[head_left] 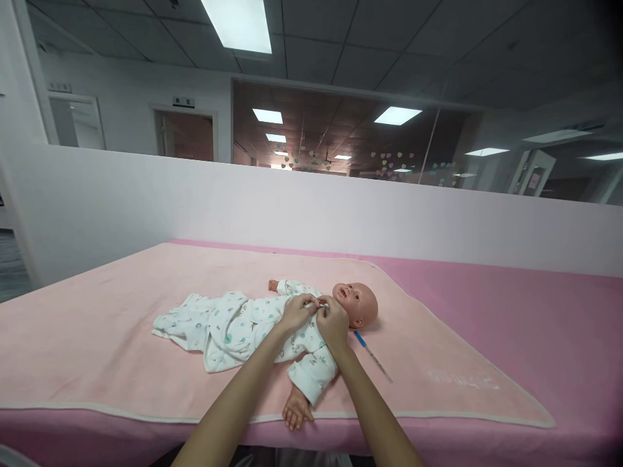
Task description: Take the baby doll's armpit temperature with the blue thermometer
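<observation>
A baby doll (361,305) lies on its back, head to the right, in white baby clothes (236,327) with small green prints. My left hand (298,312) rests at the upper chest, its fingers pinched together on the cloth near the neckline. Right beside it, my right hand (333,322) curls its fingers at the collar, just below the doll's chin. The fingertips of both hands nearly meet; what exactly lies between them is too small to make out. Close to the doll's head and my right wrist is a thin glass thermometer (374,357) with a blue end.
A peach blanket (111,370) with a pale edge covers much of a pink padded table (574,337). The doll's bare hand (298,410) reaches near the table's front edge. Behind the table stands a low white wall (292,207) with glass above.
</observation>
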Demonstrator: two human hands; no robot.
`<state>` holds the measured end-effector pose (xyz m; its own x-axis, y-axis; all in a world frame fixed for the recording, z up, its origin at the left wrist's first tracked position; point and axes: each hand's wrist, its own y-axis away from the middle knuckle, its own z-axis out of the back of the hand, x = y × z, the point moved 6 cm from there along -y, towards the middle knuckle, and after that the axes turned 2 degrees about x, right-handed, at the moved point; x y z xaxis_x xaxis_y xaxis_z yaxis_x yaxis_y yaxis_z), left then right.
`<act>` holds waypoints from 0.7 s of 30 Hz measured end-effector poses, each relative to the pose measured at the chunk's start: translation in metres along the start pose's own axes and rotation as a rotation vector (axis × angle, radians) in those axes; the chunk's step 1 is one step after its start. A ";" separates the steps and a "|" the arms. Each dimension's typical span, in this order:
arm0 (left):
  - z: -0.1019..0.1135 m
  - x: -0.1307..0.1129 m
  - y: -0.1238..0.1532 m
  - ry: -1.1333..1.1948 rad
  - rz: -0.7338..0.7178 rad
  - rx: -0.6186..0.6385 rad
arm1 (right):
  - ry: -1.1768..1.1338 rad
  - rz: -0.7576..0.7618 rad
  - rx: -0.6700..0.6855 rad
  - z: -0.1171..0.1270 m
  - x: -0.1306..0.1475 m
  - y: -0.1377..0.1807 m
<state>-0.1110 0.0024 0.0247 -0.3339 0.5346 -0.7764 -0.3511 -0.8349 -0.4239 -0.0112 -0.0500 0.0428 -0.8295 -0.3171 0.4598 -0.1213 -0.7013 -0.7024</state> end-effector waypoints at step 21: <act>0.004 -0.004 0.008 0.223 -0.039 -0.088 | -0.055 -0.024 -0.055 -0.001 -0.014 0.004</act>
<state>-0.1159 -0.0060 0.0256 -0.1166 0.5330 -0.8381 -0.2794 -0.8273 -0.4873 -0.0007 -0.0477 0.0326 -0.7949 -0.3367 0.5047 -0.1716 -0.6731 -0.7193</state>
